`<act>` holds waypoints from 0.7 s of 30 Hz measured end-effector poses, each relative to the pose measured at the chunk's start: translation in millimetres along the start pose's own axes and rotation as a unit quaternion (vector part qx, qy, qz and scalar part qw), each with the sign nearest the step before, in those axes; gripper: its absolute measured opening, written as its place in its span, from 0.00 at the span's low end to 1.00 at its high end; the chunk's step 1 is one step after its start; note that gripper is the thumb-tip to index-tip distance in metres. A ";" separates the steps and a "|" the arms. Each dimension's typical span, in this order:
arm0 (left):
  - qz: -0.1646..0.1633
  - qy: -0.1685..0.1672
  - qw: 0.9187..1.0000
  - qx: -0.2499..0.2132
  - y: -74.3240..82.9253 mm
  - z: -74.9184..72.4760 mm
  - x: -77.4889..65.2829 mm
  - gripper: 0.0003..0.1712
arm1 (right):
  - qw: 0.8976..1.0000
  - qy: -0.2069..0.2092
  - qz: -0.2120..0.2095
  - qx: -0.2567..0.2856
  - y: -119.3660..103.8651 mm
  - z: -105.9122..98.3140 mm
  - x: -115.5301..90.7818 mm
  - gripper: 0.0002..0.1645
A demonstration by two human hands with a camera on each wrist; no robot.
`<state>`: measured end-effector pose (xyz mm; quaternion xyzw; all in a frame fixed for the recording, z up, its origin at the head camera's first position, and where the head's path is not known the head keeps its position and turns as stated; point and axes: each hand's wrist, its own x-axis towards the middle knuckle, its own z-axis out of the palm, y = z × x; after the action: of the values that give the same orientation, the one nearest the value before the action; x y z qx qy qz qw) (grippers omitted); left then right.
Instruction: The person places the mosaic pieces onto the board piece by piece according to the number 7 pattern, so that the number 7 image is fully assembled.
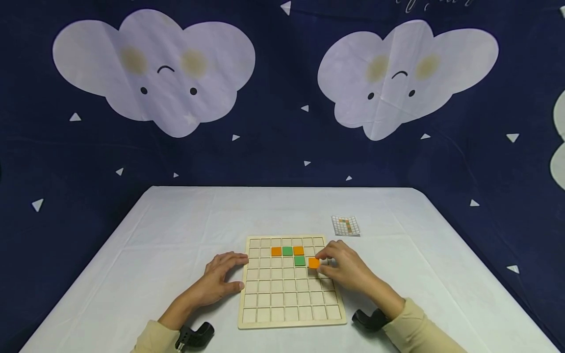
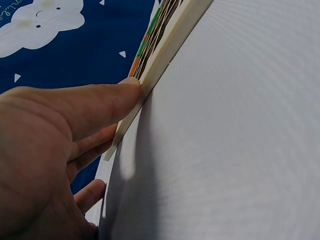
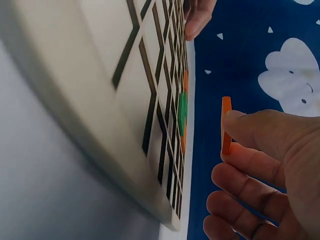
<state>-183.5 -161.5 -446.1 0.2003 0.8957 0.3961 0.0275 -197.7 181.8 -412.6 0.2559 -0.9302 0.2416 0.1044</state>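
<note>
A wooden grid board [image 1: 277, 300] lies on the table, with orange and green square tiles [image 1: 287, 251] set in a row near its far side and one more green tile [image 1: 299, 261] below that row's right end. My right hand [image 1: 348, 267] pinches an orange tile [image 1: 314, 263] between thumb and finger. In the right wrist view this orange tile [image 3: 226, 125] is held edge-on, apart from the board, the other fingers curled loosely. My left hand [image 1: 216, 282] touches the board's left edge with thumb and fingertips, fingers relaxed; in the left wrist view its thumb [image 2: 112, 100] rests against that edge.
A small printed grid card [image 1: 346, 226] with a coloured pattern lies beyond the board's far right corner. The table has a white cloth [image 1: 132, 284]. A dark blue cloud-patterned curtain [image 1: 282, 147] hangs behind it. Black devices [image 1: 196, 336] sit at both wrists.
</note>
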 end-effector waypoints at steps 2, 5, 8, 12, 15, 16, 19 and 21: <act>0.002 0.001 1.000 0.000 -0.3 0.0 -0.1 0.32 | 1.000 -0.004 -0.002 0.003 -2.2 1.1 1.5 0.12; 0.006 0.003 1.000 0.001 -0.8 -0.1 -0.2 0.32 | 1.000 -0.007 -0.001 0.003 -5.4 2.7 3.3 0.11; 0.008 0.004 1.000 0.000 -1.2 -0.1 -0.1 0.31 | 1.000 -0.009 0.004 -0.002 -8.3 4.3 4.5 0.11; 0.008 0.003 1.000 0.000 -1.2 -0.3 -0.1 0.31 | 1.000 -0.016 0.005 0.004 -10.4 6.6 5.0 0.12; 0.008 0.002 1.000 0.001 -1.0 -0.5 -0.2 0.31 | 1.000 -0.022 0.001 0.014 -11.3 8.1 5.3 0.12; 0.008 0.001 1.000 0.001 -0.9 -0.6 -0.3 0.31 | 1.000 -0.024 0.000 0.014 -11.6 8.6 5.5 0.12; 0.007 0.001 1.000 0.001 -0.9 -0.7 -0.3 0.32 | 0.999 -0.028 -0.001 0.015 -13.3 9.7 6.6 0.12; 0.007 0.002 1.000 0.000 -0.8 -0.7 -0.3 0.31 | 0.999 -0.031 -0.001 0.012 -14.3 10.5 7.4 0.12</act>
<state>-183.6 -162.7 -446.2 0.2057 0.8945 0.3962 0.0233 -197.2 162.6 -413.6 0.2655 -0.9297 0.2448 0.0725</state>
